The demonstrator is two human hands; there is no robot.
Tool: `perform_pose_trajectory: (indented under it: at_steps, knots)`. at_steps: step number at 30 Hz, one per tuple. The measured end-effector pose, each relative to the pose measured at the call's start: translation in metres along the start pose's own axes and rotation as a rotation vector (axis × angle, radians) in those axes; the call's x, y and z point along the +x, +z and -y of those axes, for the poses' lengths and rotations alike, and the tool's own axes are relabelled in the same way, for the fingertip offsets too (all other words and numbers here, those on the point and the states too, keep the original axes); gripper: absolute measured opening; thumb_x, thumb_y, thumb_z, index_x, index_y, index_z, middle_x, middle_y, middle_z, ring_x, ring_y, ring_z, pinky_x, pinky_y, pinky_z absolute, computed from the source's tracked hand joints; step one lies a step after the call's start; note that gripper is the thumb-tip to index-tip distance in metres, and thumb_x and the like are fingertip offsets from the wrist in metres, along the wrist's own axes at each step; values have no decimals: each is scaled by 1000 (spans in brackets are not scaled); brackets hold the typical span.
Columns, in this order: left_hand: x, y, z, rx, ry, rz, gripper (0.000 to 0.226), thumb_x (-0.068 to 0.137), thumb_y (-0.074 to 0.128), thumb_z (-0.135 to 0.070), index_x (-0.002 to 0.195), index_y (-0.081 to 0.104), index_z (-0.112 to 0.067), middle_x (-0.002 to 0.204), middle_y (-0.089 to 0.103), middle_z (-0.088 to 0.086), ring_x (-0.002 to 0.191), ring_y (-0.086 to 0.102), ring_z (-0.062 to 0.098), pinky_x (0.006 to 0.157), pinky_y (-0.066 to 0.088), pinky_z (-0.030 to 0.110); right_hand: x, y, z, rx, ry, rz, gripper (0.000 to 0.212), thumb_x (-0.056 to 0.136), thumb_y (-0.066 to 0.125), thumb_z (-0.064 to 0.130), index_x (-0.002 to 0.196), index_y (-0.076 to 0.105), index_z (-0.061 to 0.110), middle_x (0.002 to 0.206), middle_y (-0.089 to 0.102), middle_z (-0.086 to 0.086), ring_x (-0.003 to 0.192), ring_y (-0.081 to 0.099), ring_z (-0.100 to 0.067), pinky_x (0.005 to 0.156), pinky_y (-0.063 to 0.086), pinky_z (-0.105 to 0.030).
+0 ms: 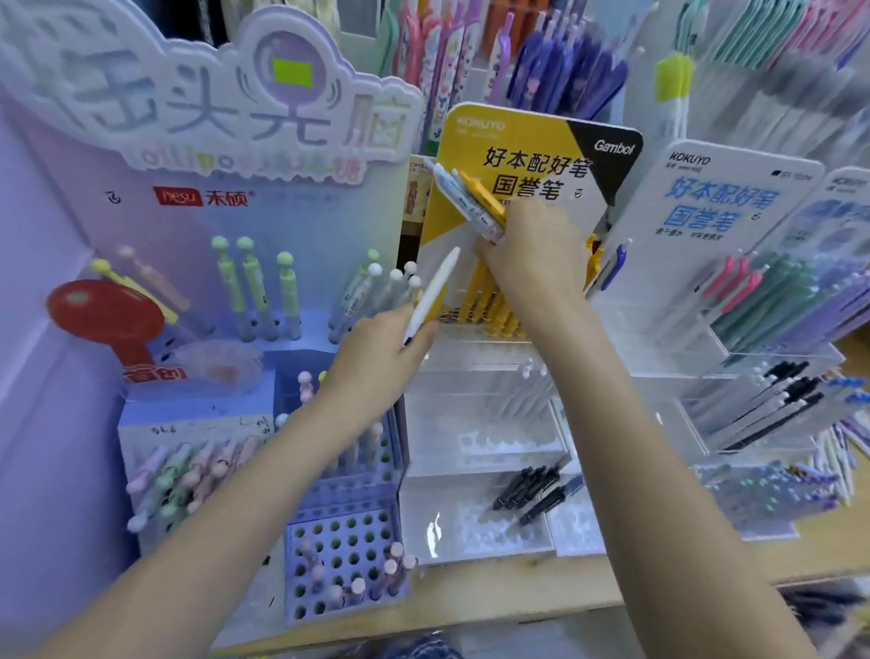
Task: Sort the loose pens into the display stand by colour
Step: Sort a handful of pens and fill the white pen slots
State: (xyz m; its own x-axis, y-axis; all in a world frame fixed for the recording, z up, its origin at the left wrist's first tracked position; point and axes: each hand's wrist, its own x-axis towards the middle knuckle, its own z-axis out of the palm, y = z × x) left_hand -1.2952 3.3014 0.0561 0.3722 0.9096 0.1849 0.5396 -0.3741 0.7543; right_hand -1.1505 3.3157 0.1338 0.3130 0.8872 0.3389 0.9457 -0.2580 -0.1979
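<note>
Two hands busy: your left hand (380,346) pinches a white pen (432,298); your right hand (533,254) grips several pens (475,201) against the yellow stand (533,145), with bare tiers (477,435) below.

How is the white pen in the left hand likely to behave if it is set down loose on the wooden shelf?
The white pen looks like a slim, rigid plastic barrel, so it is probably stiff and light. Its body appears round and smooth, so it may roll on the wooden shelf and could slip from the left hand, which pinches it only near its lower end.
</note>
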Motion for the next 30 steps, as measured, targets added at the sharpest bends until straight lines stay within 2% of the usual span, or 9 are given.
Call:
perform_pose_trajectory:
  at_steps: [4,7,11,14,20,23,25,27,30]
  knots:
    - [-3,-15,-7,-536,-62,100,14,95,49,-18,94,62,-13,66,66,-2,49,55,10,47,40,18,-26,-17,-14,512,-32,-38,17,84,67,23,80,61,8,64,59,-2,57,57,-15,50,40,-30]
    - [-4,-16,-14,-689,-81,251,16,95,47,-15,98,62,-8,54,52,-8,43,36,6,44,28,15,-44,-24,-15,962,64,241,16,79,73,18,78,63,5,49,52,0,35,42,-8,37,36,-21]
    - [2,-19,-21,-620,-77,294,27,96,45,-16,94,60,6,56,53,-5,46,43,2,48,37,14,-46,-22,-23,1044,139,319,19,78,73,13,74,56,5,40,43,3,34,38,-9,36,33,-19]
    - [3,-26,-14,-696,-127,205,21,96,46,-15,84,60,-6,59,62,-8,50,50,0,51,43,14,-40,-28,-40,1113,248,228,16,80,72,15,85,61,4,46,45,2,39,41,-9,38,36,-21]
    - [6,-28,-12,-705,-185,174,24,97,44,-15,81,61,-7,59,53,-5,45,39,1,44,33,13,-37,-32,-44,1147,208,158,15,79,72,14,91,66,7,56,50,-4,42,43,-8,39,37,-20]
    - [6,-26,-13,-274,-22,90,23,97,44,-17,86,61,-8,67,58,-1,56,51,10,54,40,22,-29,-36,-43,1032,196,-118,15,78,74,18,86,66,7,58,54,-2,45,46,-10,43,41,-24]
    - [4,-22,-8,-21,58,52,21,97,44,-20,94,60,-8,63,50,0,54,45,14,48,31,22,-21,-36,-42,807,98,-253,12,78,74,21,84,67,14,60,55,6,50,49,-8,49,41,-20]
    - [0,-17,-2,101,92,79,22,97,44,-22,94,59,-7,61,45,-2,54,42,12,46,25,21,-18,-32,-37,619,-27,-277,14,79,73,21,92,67,20,65,55,9,56,50,-7,51,36,-12]
    - [-2,-11,5,183,108,128,20,96,46,-19,97,64,-9,81,60,4,69,52,18,52,28,25,-16,-16,-30,467,-118,-252,19,81,71,21,94,69,8,77,59,-1,68,52,-17,58,35,-26]
